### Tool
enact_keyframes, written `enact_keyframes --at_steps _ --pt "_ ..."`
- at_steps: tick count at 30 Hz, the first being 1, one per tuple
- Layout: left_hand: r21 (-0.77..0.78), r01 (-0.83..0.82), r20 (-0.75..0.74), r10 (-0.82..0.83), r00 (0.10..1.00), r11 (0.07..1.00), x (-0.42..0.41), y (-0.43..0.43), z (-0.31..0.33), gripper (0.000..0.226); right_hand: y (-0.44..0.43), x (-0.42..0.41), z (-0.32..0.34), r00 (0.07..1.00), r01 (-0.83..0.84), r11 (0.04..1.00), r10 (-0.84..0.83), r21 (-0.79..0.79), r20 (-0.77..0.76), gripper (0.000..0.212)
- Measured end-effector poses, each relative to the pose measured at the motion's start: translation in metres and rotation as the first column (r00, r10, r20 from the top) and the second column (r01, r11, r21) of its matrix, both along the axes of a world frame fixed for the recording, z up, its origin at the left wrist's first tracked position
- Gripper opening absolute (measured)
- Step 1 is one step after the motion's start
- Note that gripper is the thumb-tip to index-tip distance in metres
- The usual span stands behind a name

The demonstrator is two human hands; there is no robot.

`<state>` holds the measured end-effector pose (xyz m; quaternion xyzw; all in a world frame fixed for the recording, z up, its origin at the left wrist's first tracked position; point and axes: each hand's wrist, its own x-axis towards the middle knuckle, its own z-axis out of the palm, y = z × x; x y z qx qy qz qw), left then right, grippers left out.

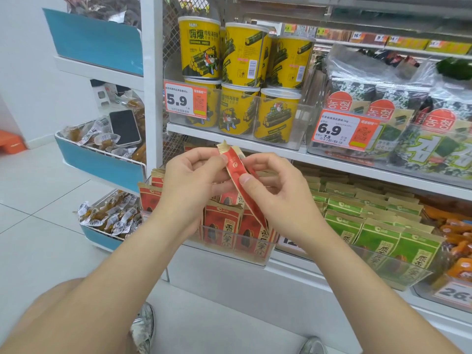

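A red and tan packet of sunflower seeds (239, 175) is held edge-on in front of a shop shelf. My left hand (191, 175) pinches its upper end between thumb and fingers. My right hand (270, 185) grips it lower down, thumb pressed on the packet's side. Below the hands stands a clear plastic bin (255, 254) holding several more red packets of the same kind (222, 228), upright in rows.
Green seed packets (370, 226) fill the bin to the right. Yellow seaweed-roll tubs (237, 106) and bagged seaweed (408, 123) sit on the shelf above. A side rack at left holds wrapped snacks (107, 215) and a phone (124, 130). My shoes (143, 325) rest on the tiled floor.
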<state>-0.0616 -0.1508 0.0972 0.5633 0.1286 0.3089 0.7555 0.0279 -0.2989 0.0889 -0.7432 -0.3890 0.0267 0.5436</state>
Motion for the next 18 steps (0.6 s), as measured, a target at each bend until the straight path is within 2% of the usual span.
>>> enact_keyframes --at_steps 4,7,11,15,18 --pt "0.028 0.042 0.007 -0.042 0.999 0.999 -0.0002 0.0029 -0.0024 0.015 0.0031 -0.0044 -0.0027 0.998 0.048 0.993 -0.043 0.104 -0.05 0.009" --pt "0.203 0.084 -0.106 -0.063 0.992 0.976 -0.0017 0.002 -0.0039 0.021 0.0032 -0.0028 -0.0011 0.993 0.073 0.987 -0.058 0.146 -0.107 0.015" --pt "0.422 0.073 -0.151 -0.009 0.989 0.904 -0.0035 -0.0009 -0.0051 0.011 0.0039 -0.001 -0.0012 0.961 0.093 0.972 -0.031 0.217 -0.275 0.021" --pt "0.443 0.091 -0.15 -0.026 0.988 0.892 -0.0049 0.0021 -0.0043 0.007 0.0035 0.0003 -0.0012 0.925 0.098 0.969 -0.005 0.226 -0.381 0.023" --pt "0.428 0.096 -0.154 -0.033 0.988 0.899 -0.006 0.0019 -0.0035 0.008 0.0035 -0.0017 -0.0003 0.922 0.099 0.971 -0.008 0.218 -0.388 0.021"
